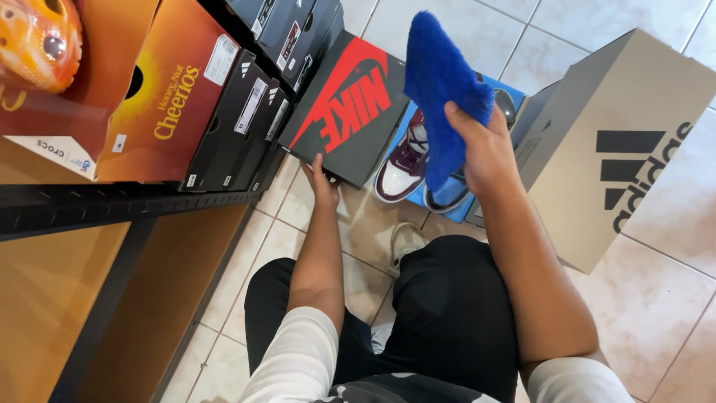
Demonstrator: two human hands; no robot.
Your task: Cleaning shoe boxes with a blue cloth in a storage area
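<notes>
Tiled floor (656,313), pale and glossy, under everything. Dark metal shelf (112,200) along the left with a wood-coloured panel below; on it a row of boxes standing on edge — orange box (168,89) with a round hole in its end, then several black shoeboxes (239,123) packed tight beside it, more dark boxes further back. Orange patterned thing at top left corner, too cropped to tell.

Big tan shoebox (619,142) on the right, tilted, black stripe mark on its side, resting on the floor just beside a blue open box (514,97).

Black shoebox lid (347,108) with red graphic, leaning tilted between the shelf and the blue box; left hand (324,183) at its lower edge, fingers curled under the rim, gripping it.

Black shorts (447,313) over bent knees at bottom centre, white sleeves at the lower edge, one white shoe (406,240) on the tile between the legs.

Blue fuzzy cloth (444,82) held up in the right hand (485,149) — fingers closed around its lower part, cloth hanging over the blue box, not touching it as far as visible.

Pair of sneakers (406,160) inside the blue box, maroon and white, partly hidden behind the cloth and right wrist.
</notes>
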